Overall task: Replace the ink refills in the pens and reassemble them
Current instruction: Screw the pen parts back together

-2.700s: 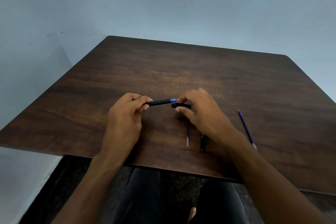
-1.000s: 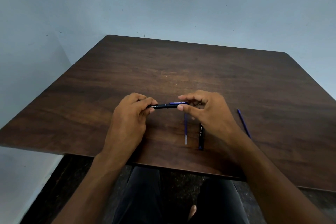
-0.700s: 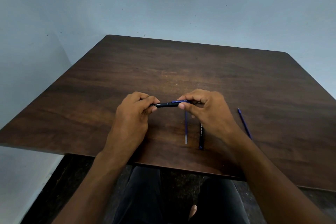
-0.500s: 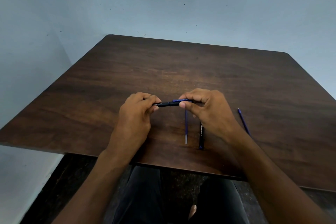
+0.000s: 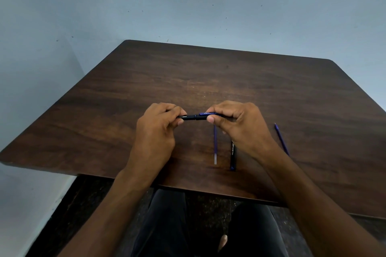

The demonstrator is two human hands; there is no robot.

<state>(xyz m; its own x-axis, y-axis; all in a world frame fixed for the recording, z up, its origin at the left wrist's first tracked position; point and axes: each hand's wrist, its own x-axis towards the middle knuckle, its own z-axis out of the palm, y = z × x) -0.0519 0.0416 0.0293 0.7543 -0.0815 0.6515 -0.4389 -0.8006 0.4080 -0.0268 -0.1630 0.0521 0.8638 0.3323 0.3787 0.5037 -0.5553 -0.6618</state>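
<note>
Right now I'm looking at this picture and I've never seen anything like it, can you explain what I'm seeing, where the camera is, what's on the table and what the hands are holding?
There is no machine here. A person wears a camera on the head that looks forward and down, so you see their own two arms.

The left hand and the right hand each grip one end of a black pen held level above the wooden table. Its blue clip faces up near the right hand.

On the table near the person lie a thin blue ink refill, a second black pen partly under the right wrist, and another blue refill farther right.
</note>
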